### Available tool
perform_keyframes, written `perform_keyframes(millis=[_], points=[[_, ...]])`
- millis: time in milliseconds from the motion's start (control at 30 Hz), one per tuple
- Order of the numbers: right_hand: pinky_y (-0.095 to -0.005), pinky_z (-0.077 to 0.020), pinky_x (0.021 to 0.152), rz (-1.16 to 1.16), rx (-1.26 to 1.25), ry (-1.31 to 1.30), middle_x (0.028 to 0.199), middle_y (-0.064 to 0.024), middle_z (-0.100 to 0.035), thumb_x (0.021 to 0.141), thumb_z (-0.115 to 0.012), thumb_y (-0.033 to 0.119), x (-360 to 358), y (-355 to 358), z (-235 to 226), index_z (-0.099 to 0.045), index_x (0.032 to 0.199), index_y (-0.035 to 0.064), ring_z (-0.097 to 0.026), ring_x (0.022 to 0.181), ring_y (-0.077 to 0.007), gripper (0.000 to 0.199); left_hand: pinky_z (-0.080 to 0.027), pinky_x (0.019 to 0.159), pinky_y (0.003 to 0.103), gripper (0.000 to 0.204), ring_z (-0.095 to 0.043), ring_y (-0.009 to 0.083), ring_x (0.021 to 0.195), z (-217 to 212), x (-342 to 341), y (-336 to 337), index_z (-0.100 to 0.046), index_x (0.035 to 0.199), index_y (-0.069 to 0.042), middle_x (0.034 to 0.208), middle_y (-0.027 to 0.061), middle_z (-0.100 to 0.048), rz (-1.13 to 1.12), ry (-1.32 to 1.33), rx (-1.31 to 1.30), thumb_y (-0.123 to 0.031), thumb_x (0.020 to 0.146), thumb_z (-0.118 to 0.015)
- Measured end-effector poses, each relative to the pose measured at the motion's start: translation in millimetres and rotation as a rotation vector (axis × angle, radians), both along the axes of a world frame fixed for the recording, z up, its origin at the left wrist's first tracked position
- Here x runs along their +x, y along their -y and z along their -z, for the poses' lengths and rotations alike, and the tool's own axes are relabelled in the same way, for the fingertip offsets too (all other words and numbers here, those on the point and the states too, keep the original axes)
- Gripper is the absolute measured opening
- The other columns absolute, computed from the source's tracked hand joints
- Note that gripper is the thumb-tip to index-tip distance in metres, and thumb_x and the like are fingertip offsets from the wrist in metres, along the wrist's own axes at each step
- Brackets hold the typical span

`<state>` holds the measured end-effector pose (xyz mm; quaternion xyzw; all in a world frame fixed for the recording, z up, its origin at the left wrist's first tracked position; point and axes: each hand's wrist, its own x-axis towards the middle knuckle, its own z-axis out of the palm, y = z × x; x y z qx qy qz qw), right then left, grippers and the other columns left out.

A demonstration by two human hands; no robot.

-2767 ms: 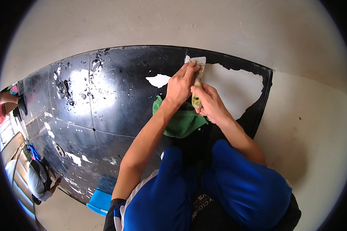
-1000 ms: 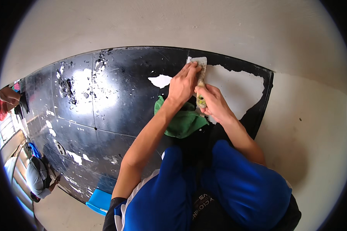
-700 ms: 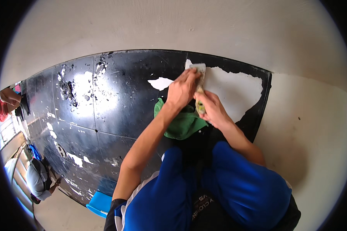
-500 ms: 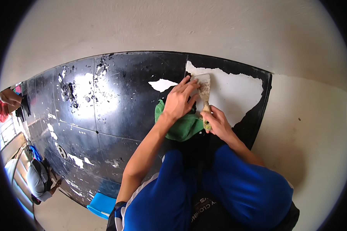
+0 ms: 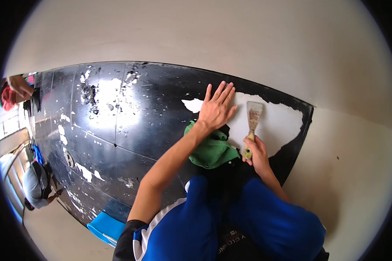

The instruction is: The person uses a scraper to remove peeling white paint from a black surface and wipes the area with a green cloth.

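Note:
My left hand (image 5: 215,109) lies with fingers spread on the black surface (image 5: 161,108), partly over the left edge of a bare white patch (image 5: 283,119). In my right hand (image 5: 258,153) is the handle of a scraper (image 5: 254,114). Its flat metal blade, stained brown, points away from me over the white patch; whether it touches is hard to tell. A crumpled green cloth (image 5: 211,151) rests on the black surface, beneath my left wrist and left of the scraper's handle. Ragged black edges border the white patch.
More peeled white spots (image 5: 86,174) and loose dark flakes (image 5: 89,93) mark the surface toward the left. A blue plastic seat (image 5: 104,228) stands at the lower left. Another person (image 5: 37,185) bends at the far left, and a hand (image 5: 21,86) shows above. Pale wall (image 5: 348,143) borders the right side.
My left hand has left the blade and flattened out with fingers spread. The scraper has moved right, away from that hand, and its blade now stands more upright in view.

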<state>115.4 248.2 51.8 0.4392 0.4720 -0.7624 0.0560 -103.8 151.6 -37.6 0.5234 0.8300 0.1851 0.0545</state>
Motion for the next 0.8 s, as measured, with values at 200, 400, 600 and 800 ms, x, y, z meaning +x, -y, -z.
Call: perform_keyframes(millis=[200,400,600,800], points=[[-0.0246,-0.0340,0.036,0.033,0.032,-0.017,0.069,-0.0029,-0.057,0.108,-0.063,0.026,-5,-5,-3,-0.059,0.108,0.0040,-0.056,0.045,-0.0132,0.022,-0.012,0.128,0.068,0.073,-0.025,0.0375,0.163,-21,0,14,-0.046,0.158,0.005,0.171,0.0193,-0.037,-0.393,0.066,0.041,-0.044,0.105,-0.059],[-0.0256,-0.0360,0.042,-0.137,-0.018,-0.060,0.070,-0.0088,-0.064,0.109,-0.060,0.030,-29,-7,-15,-0.060,0.109,0.0041,-0.050,0.044,-0.0110,0.026,-0.015,0.127,0.069,0.053,-0.025,0.0394,0.162,-43,27,40,-0.057,0.150,-0.004,0.171,0.0136,-0.038,-0.241,0.112,0.121,-0.017,0.100,-0.067],[-0.0243,-0.0381,0.044,-0.158,-0.053,-0.125,0.069,-0.0105,-0.066,0.109,-0.059,0.033,-41,0,-14,-0.061,0.111,0.0044,-0.054,0.047,-0.0111,0.029,-0.016,0.121,0.079,0.067,-0.010,0.0557,0.161,-90,73,88,-0.055,0.153,-0.012,0.173,0.0240,-0.024,-0.355,0.274,-0.161,-0.035,0.093,-0.075],[-0.0263,-0.0402,0.045,-0.175,-0.064,-0.056,0.071,-0.0119,-0.066,0.109,-0.057,0.032,-45,18,-16,-0.061,0.113,0.0021,-0.054,0.048,-0.0137,0.031,-0.025,0.125,0.068,0.088,-0.020,0.0463,0.161,-74,124,135,-0.048,0.157,-0.016,0.171,0.0205,-0.029,0.019,0.360,-0.320,-0.042,0.082,-0.085]])
